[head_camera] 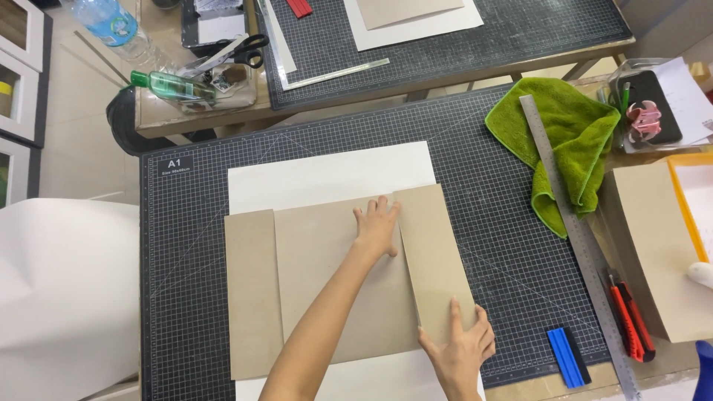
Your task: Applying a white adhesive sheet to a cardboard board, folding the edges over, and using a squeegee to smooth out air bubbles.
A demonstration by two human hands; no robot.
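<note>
Here, three flat grey-brown cardboard panels lie side by side on a large white paper sheet (327,174), at the middle of the dark gridded cutting mat (483,245) that covers the surface. The narrow left panel (252,293) and the wide middle panel (327,275) have their long axes running from the top of the frame toward the bottom. The narrow right panel (434,252) is tilted, its upper end leaning toward the frame's left and its lower end toward the right, and it overlaps the middle panel's right edge.

The left hand (377,226) lies flat, fingers spread, on the middle panel just beside the tilted panel's upper end. The right hand (460,349) rests open on the tilted panel's lower end, forefinger stretched along it; neither hand is closed around anything. The right hand hides the panel's bottom corner, and the left forearm covers part of the middle panel.

To the right lie a crumpled green cloth (568,141), a long steel ruler (575,230) running diagonally, a blue scraper (568,356) and a red utility knife (631,319). The frame's bottom edge cuts off the white sheet, and the items in the clear tray at the upper right are hard to make out.
</note>
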